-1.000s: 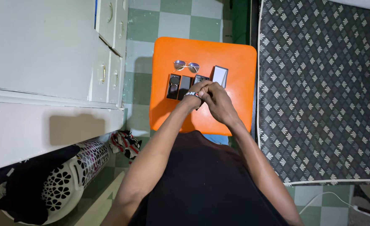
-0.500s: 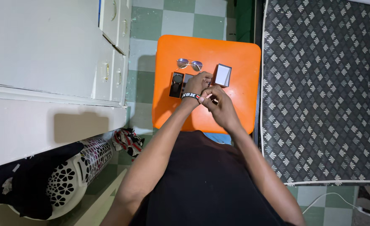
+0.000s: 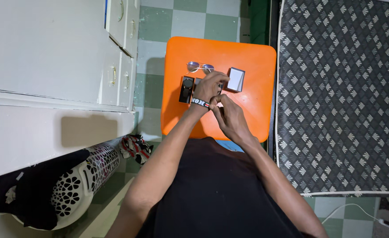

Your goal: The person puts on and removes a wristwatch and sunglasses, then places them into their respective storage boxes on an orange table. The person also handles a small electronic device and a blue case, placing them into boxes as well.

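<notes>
Curled fingers: left hand (image 3: 210, 87) bends over something small and dark on the orange table (image 3: 256, 101), hard to identify.
Right hand (image 3: 230, 118) pinches at the left wristband (image 3: 200, 102) (sunglasses (image 3: 200, 67), white box (image 3: 235, 79), black watch case (image 3: 187, 89) lie alongside).

You see a bright orange table (image 3: 251, 110), a small white box (image 3: 235, 79), a black watch case (image 3: 186, 89), a green-and-pale checked floor (image 3: 190, 20), and a dark rug (image 3: 344, 88) patterned with pale fan shapes.
</notes>
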